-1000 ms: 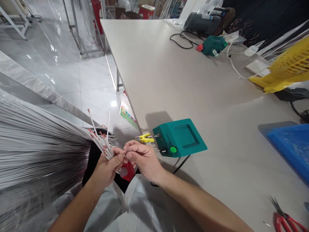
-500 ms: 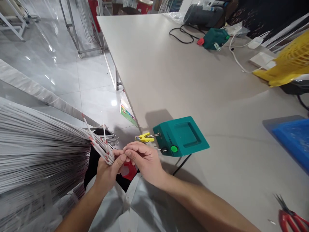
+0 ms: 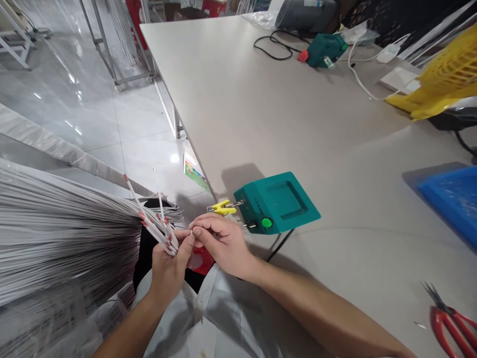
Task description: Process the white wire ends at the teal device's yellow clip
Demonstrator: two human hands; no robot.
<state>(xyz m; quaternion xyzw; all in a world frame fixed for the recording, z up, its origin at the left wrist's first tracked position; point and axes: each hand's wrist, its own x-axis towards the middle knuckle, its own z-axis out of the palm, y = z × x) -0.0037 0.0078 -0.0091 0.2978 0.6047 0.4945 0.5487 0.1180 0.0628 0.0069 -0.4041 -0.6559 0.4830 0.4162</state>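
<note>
My left hand (image 3: 169,266) is closed around a bundle of thin white wires (image 3: 158,229), several with red tips, that stick up past the thumb. Its thumb and forefinger meet the fingertips of my right hand (image 3: 225,243). My right hand is pinched shut there on the end of what looks like a thin white wire (image 3: 191,231), mostly hidden by the fingers. Just beyond the hands, a green box device (image 3: 278,201) with a green button lies on the table. A yellow clip (image 3: 222,207) is attached to its metal terminal.
A thick spread of white wires (image 3: 67,223) lies at the left. On the table (image 3: 231,99) are red-handled pliers (image 3: 445,318), a blue tray (image 3: 452,199), a yellow plastic basket-like piece (image 3: 443,74) and a second green device (image 3: 326,50). A red stool (image 3: 201,259) shows below my hands.
The view has shifted slightly, so the table things sit a little higher and further left. Both hands keep their pinch, and a bit of white wire end now shows between the fingertips.
</note>
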